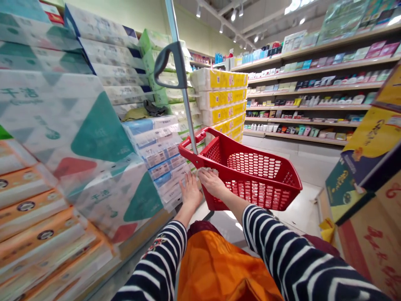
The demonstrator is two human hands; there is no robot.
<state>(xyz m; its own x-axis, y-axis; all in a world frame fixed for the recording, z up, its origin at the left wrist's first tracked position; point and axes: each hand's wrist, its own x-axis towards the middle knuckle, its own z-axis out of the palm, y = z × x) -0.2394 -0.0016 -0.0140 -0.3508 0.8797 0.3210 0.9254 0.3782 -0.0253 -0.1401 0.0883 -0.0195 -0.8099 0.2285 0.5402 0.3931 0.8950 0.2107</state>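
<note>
A red plastic shopping basket (pixel 263 167) with a perforated wall stands in front of me, tilted in view. From its near end rises a metal pole (pixel 189 113) bearing a grey loop handle (pixel 172 65). My right hand (pixel 212 182) presses a crumpled pale cloth (pixel 209 170) against the basket's solid side, just below the rim by the pole. Just to the left, my left hand (pixel 191 191) is held with its fingers stretched out and nothing visible in them. Whether its fingertips touch the basket's corner, I cannot tell.
Stacked tissue packs (pixel 166 154) rise close on my left, with yellow-and-white packs (pixel 224 98) beyond the basket. Cardboard cartons (pixel 369 225) crowd the right side. Shelves of cosmetics (pixel 313 85) line the back. A dark and olive bundle (pixel 145 110) rests on the left stack.
</note>
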